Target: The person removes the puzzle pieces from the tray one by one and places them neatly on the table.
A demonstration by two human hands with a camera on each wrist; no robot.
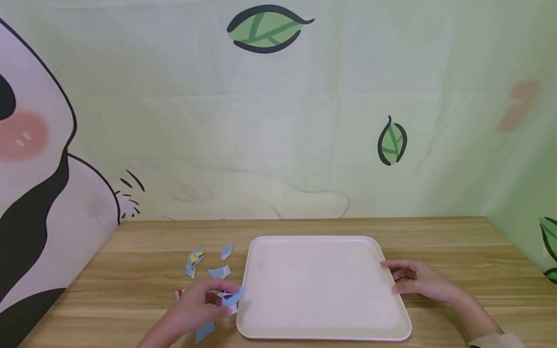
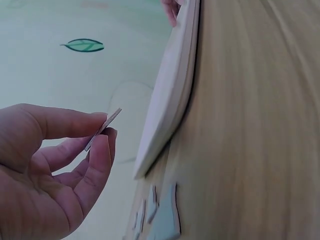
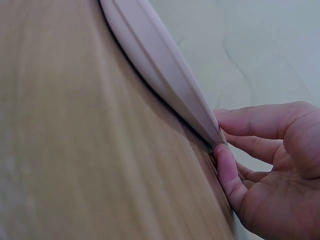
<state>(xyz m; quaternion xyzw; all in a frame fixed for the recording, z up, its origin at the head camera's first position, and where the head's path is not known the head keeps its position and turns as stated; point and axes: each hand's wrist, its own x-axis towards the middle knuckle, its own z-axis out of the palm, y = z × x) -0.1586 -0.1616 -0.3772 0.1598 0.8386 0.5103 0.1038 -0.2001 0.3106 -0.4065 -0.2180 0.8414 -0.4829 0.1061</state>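
Note:
My left hand [image 1: 197, 304] pinches a thin, irregular light-blue puzzle piece [image 1: 234, 296] between thumb and fingers. It is just left of the white tray [image 1: 322, 290], overlapping its left rim in the head view. From the left wrist, the pinched piece [image 2: 103, 129] shows edge-on, raised above the table. On the opposite side, my right hand [image 1: 424, 282] grips the tray's right rim. The right wrist view has its fingertips [image 3: 222, 116] and thumb right at the edge of the tray [image 3: 160, 55]. The tray lies flat, with nothing on it.
Several more puzzle pieces lie left of the tray, including a blue-and-yellow one [image 1: 194, 262], a small blue one [image 1: 227, 251] and another blue one [image 1: 219, 272]. A larger piece [image 1: 205, 332] is partly behind my left hand. A printed cloth backdrop [image 1: 287, 121] rises behind the wooden table [image 1: 452, 251].

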